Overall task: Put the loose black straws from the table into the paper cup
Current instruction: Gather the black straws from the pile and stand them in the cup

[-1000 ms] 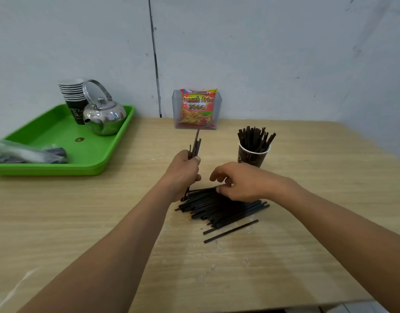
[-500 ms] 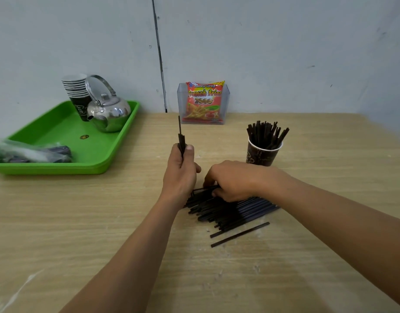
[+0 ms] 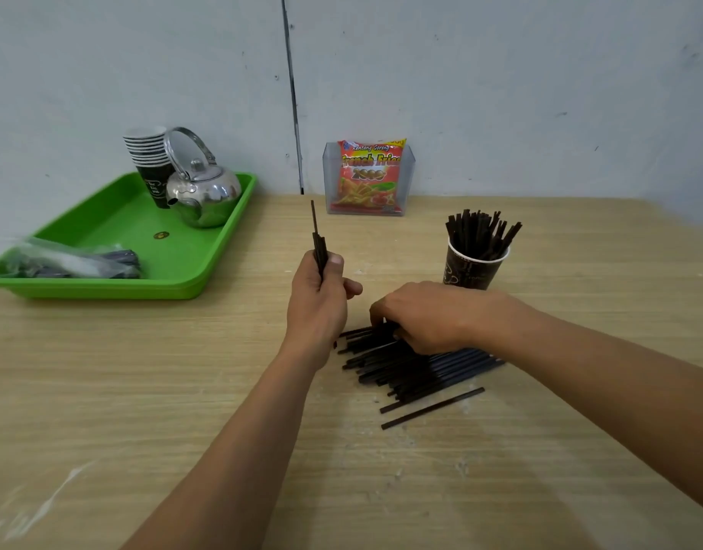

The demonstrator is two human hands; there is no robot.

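A pile of loose black straws point(image 3: 413, 371) lies on the wooden table point(image 3: 143, 371), with one straw point(image 3: 433, 408) apart at its near side. My left hand point(image 3: 318, 299) is closed around a small upright bundle of straws point(image 3: 317, 240), just left of the pile. My right hand point(image 3: 425, 315) rests on the pile's far left end, fingers curled down onto the straws there. Behind my right hand stands the dark paper cup point(image 3: 471, 267), holding several upright straws point(image 3: 481, 234).
A green tray point(image 3: 151, 248) at the back left carries a steel kettle point(image 3: 203, 192), a stack of paper cups point(image 3: 149, 160) and a plastic bag point(image 3: 64, 264). A clear holder with a snack packet point(image 3: 367, 176) stands against the wall.
My left hand has turned its bundle of straws more upright. My right hand has stayed on the pile, fingers working at its left end. The head view has shifted slightly.
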